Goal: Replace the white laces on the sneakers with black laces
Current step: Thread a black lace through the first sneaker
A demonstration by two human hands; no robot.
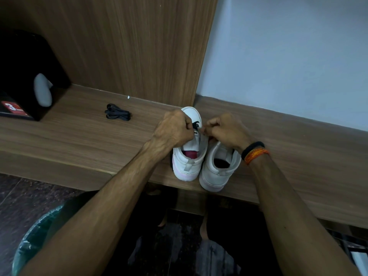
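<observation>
Two white sneakers stand side by side on the wooden shelf (79,136), heels toward me. The left sneaker (189,156) has a black lace (196,124) threaded near its toe end. My left hand (175,130) grips the black lace on the shoe's left side. My right hand (225,130) pinches the lace from the right, above the shoe's tongue. The right sneaker (217,170) sits partly under my right wrist; its lacing is hidden. A bundle of spare black lace (117,112) lies on the shelf to the left.
A black box (25,76) with a red label and a grey object stands at the shelf's far left. A wood panel rises behind the shoes, a pale wall to its right. A lined bin (39,232) sits on the floor at lower left.
</observation>
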